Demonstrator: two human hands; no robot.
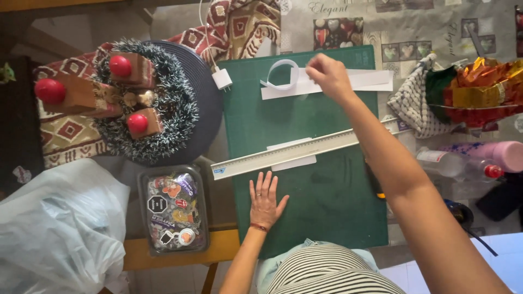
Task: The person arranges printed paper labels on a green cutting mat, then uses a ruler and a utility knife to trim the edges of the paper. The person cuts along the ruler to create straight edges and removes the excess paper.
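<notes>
My left hand (265,198) lies flat and open on the green cutting mat (327,201), fingers spread, just below a long metal ruler (283,154) that crosses the mat at a slant. A white paper strip (291,162) lies under the ruler. My right hand (328,74) reaches to the far edge of the mat and pinches a white paper strip (359,81); one curled end of paper (280,73) loops beside it.
A tinsel wreath (147,103) with red-topped brown candles sits at left on a dark round mat. A sticker-covered tin (173,209), a white plastic bag (57,228), a white charger (222,78), a checked cloth (414,106), shiny foil wrap (479,87) and bottles (468,163) surround the mat.
</notes>
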